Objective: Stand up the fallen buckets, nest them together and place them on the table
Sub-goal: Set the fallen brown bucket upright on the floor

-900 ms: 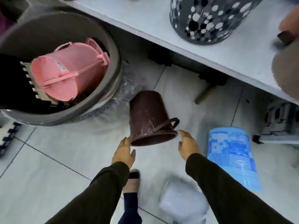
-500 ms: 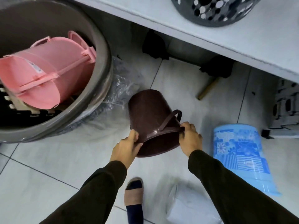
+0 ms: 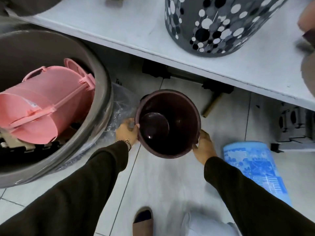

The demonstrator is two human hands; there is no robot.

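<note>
While the brown bucket (image 3: 167,123) stood mouth-up over the tiled floor (image 3: 170,176), you clasped its rim between your left hand (image 3: 127,132) and right hand (image 3: 203,148). The blue bucket (image 3: 252,169) lay on its side just right of it, below the table (image 3: 136,29) edge.

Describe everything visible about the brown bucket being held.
The brown bucket is dark, glossy plastic, round and tapering to a smaller flat bottom seen through its open mouth. It has a thickened rim, is mouth up, tipped slightly toward the camera, and looks empty. The left hand and right hand grip opposite sides at the rim, above the tiled floor, below the table edge.
</note>
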